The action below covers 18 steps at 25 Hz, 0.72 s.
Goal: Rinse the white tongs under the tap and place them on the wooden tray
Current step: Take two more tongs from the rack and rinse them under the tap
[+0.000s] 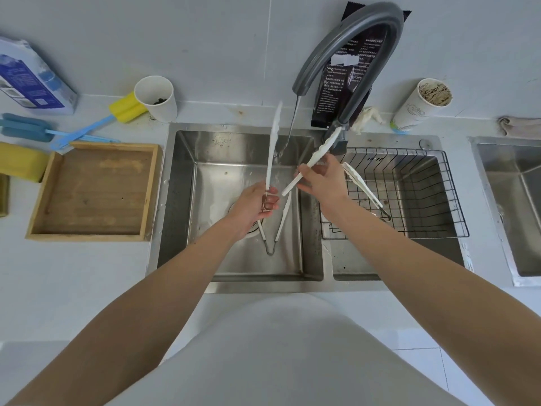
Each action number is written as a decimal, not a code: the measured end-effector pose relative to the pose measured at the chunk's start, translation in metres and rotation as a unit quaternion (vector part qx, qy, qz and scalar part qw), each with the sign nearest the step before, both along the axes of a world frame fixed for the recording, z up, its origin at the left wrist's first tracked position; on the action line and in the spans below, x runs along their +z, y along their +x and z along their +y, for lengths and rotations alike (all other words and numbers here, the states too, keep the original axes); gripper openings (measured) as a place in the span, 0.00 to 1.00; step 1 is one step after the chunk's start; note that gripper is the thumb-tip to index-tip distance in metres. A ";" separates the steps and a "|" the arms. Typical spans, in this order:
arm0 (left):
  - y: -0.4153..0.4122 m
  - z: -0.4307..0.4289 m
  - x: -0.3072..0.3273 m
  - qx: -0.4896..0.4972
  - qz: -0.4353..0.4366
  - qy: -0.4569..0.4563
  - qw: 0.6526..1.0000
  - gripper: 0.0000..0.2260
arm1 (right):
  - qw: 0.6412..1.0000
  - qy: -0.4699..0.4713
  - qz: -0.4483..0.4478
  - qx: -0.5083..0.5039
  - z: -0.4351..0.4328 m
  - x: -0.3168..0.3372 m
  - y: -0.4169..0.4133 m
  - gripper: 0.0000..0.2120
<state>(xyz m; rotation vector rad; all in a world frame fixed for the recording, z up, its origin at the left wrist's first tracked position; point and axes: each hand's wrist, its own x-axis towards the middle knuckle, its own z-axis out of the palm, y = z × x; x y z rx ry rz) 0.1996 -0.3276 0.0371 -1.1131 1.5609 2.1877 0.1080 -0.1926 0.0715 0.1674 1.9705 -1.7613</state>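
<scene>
I hold white tongs (273, 148) over the left sink basin (181, 177), their two arms spread in a V. My left hand (254, 206) grips the lower end of the upright arm, by a metal loop. My right hand (322, 177) pinches the other arm (319, 150), which slants up to the right. A thin stream of water (289, 133) runs from the grey tap (351, 33) just right of the upright arm. The wooden tray (87, 237) sits on the counter left of the sink.
A second pair of white tongs (282, 221) lies in the basin under my hands. A third pair (363, 186) lies in the wire basket (456, 200) in the right basin. Paper cups (156, 98), brushes (87, 130), a yellow sponge (20, 162) and a box (29, 80) stand around the tray.
</scene>
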 end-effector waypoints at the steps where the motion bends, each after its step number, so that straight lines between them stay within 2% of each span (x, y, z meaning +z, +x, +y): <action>1: 0.004 -0.001 -0.005 0.011 0.012 -0.013 1.000 0.12 | 0.999 0.029 0.010 0.021 0.000 -0.006 0.001 0.13; 6: 0.011 -0.002 -0.030 0.045 0.008 -0.064 0.997 0.03 | 0.982 0.150 0.053 0.098 -0.005 -0.037 0.007 0.18; 10: 0.008 0.003 -0.063 0.046 -0.048 -0.151 0.986 0.07 | 0.972 0.199 0.050 0.117 -0.011 -0.069 0.008 0.18; 13: 0.005 0.002 -0.086 0.044 -0.054 -0.184 0.980 0.02 | 0.965 0.222 0.047 0.131 -0.014 -0.092 0.003 0.15; 18: -0.003 0.003 -0.112 -0.002 -0.073 -0.213 0.974 0.03 | 0.960 0.247 0.037 0.127 -0.018 -0.127 -0.004 0.15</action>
